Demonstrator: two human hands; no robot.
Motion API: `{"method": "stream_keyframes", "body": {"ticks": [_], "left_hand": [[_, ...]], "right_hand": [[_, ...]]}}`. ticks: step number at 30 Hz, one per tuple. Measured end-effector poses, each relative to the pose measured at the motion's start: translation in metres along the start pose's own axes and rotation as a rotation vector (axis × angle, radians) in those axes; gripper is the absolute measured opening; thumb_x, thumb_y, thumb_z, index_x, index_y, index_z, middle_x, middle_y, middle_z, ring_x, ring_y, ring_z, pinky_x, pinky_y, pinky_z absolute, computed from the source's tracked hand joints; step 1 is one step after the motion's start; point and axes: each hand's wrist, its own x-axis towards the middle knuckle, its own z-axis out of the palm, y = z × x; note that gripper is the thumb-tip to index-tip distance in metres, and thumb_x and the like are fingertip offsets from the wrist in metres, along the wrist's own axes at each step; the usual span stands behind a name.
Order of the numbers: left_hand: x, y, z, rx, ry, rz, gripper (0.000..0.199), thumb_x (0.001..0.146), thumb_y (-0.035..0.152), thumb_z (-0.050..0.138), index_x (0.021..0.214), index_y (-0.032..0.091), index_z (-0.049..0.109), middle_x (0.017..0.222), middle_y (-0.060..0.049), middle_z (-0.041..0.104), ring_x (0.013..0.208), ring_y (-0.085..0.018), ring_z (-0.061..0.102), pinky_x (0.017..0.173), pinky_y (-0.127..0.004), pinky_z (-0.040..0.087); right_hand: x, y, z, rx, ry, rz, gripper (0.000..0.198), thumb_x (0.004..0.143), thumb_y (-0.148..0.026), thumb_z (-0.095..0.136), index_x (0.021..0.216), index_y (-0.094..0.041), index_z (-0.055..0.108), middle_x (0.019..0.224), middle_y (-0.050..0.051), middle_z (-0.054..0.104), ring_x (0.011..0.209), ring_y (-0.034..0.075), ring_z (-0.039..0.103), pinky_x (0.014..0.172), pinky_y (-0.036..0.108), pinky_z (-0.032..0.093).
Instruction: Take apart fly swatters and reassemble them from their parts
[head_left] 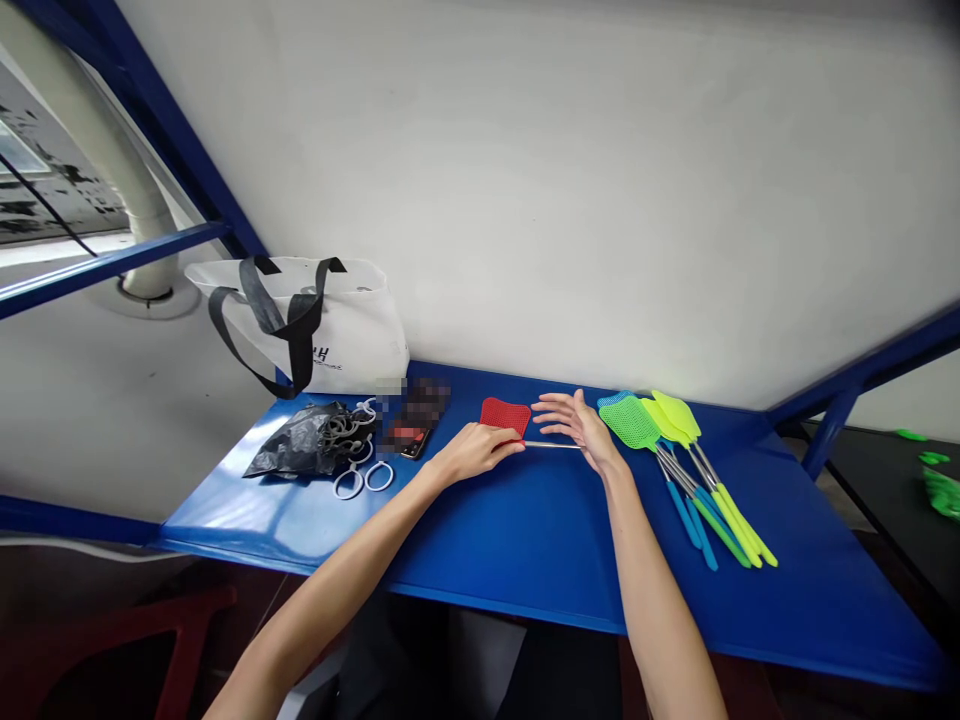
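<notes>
A fly swatter with a red mesh head (504,415) lies crosswise over the blue table, its thin metal rod running to the right. My left hand (474,450) is closed on it where the head meets the rod. At the rod's other end, my right hand (589,432) has its fingers stretched and spread, the rod reaching its palm; the handle end is hidden there. Just right of that hand lies a fanned pile of fly swatters, with a green head (630,422), yellow heads (675,412) and blue handles (684,515) showing.
On the left of the table (510,540) are a black plastic bag (292,445), grey loops (349,430), pale rings (379,476) and a partly blurred phone (416,425). A white tote bag (352,340) stands behind them against the wall. Blue frame bars (862,380) slant at both sides.
</notes>
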Motion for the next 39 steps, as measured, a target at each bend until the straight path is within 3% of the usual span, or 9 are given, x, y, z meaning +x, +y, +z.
{"method": "stream_keyframes", "body": {"ticks": [10,18,22,24,26,28,30,34,39], "left_hand": [[-0.002,0.002,0.007,0.075,-0.026,0.029,0.037,0.114,0.052,0.05,0.12,0.028,0.078,0.112,-0.009,0.083,0.092,-0.026,0.078,0.073,-0.027,0.044],[0.0,0.01,-0.005,-0.226,0.224,-0.155,0.043,0.116,0.056,0.04,0.117,0.025,0.07,0.09,-0.002,0.077,0.077,-0.02,0.07,0.075,-0.027,0.047],[-0.002,0.013,-0.011,-0.391,0.263,-0.123,0.047,0.117,0.057,0.037,0.122,0.022,0.069,0.095,-0.002,0.077,0.081,-0.018,0.069,0.079,-0.027,0.051],[-0.005,0.01,-0.014,-0.285,0.239,-0.102,0.043,0.117,0.053,0.04,0.125,0.023,0.07,0.102,-0.003,0.078,0.087,-0.019,0.071,0.081,-0.028,0.052],[-0.007,0.003,-0.015,-0.092,0.223,-0.097,0.036,0.117,0.046,0.044,0.125,0.023,0.071,0.112,-0.005,0.078,0.094,-0.021,0.073,0.083,-0.029,0.052],[-0.009,-0.005,-0.016,0.109,0.202,-0.08,0.03,0.117,0.04,0.047,0.125,0.023,0.071,0.119,-0.007,0.077,0.103,-0.023,0.073,0.084,-0.03,0.053],[-0.01,-0.011,-0.014,0.26,0.155,-0.007,0.026,0.117,0.034,0.048,0.124,0.023,0.071,0.119,-0.007,0.077,0.106,-0.023,0.073,0.086,-0.031,0.053],[-0.009,-0.01,-0.004,0.417,0.095,0.186,0.022,0.117,0.028,0.049,0.119,0.021,0.07,0.109,-0.007,0.077,0.102,-0.022,0.073,0.087,-0.033,0.052],[-0.01,-0.001,0.003,0.495,0.115,0.291,0.022,0.118,0.028,0.048,0.123,0.02,0.068,0.103,-0.007,0.073,0.097,-0.021,0.072,0.082,-0.033,0.051]], "right_hand": [[0.008,0.024,0.028,0.012,-0.046,0.053,0.07,0.096,-0.087,0.06,0.109,-0.021,0.081,0.108,0.012,0.082,0.089,0.023,0.079,0.077,0.034,0.065],[0.006,0.014,0.011,0.008,0.269,-0.18,0.062,0.099,-0.076,0.066,0.134,-0.026,0.07,0.113,0.01,0.081,0.092,0.022,0.077,0.077,0.033,0.063],[0.003,0.025,0.021,-0.223,0.167,-0.221,0.067,0.097,-0.062,0.077,0.151,-0.027,0.059,0.135,0.014,0.074,0.097,0.024,0.077,0.075,0.035,0.064],[-0.002,0.024,0.027,-0.459,0.252,-0.408,0.073,0.101,-0.056,0.075,0.163,-0.029,0.047,0.157,0.017,0.06,0.119,0.029,0.074,0.092,0.043,0.066],[-0.009,0.017,0.03,-0.818,0.298,-0.597,0.066,0.107,-0.048,0.069,0.166,-0.03,0.046,0.168,0.017,0.05,0.144,0.033,0.06,0.118,0.057,0.052],[-0.016,0.01,0.031,-1.192,0.191,-0.696,0.049,0.112,-0.04,0.062,0.159,-0.029,0.056,0.165,0.014,0.056,0.152,0.035,0.053,0.133,0.069,0.029],[-0.02,0.008,0.031,-1.445,0.004,-0.705,0.036,0.115,-0.033,0.055,0.149,-0.027,0.065,0.146,0.013,0.071,0.139,0.034,0.065,0.134,0.072,0.023],[-0.023,0.022,0.031,-1.632,-0.236,-0.562,0.026,0.115,-0.022,0.05,0.124,-0.019,0.074,0.102,0.011,0.079,0.093,0.026,0.075,0.106,0.048,0.058],[-0.029,0.031,0.021,-1.482,-0.299,-0.432,0.027,0.113,-0.016,0.046,0.117,-0.019,0.072,0.106,0.012,0.077,0.099,0.028,0.075,0.088,0.041,0.061]]}}
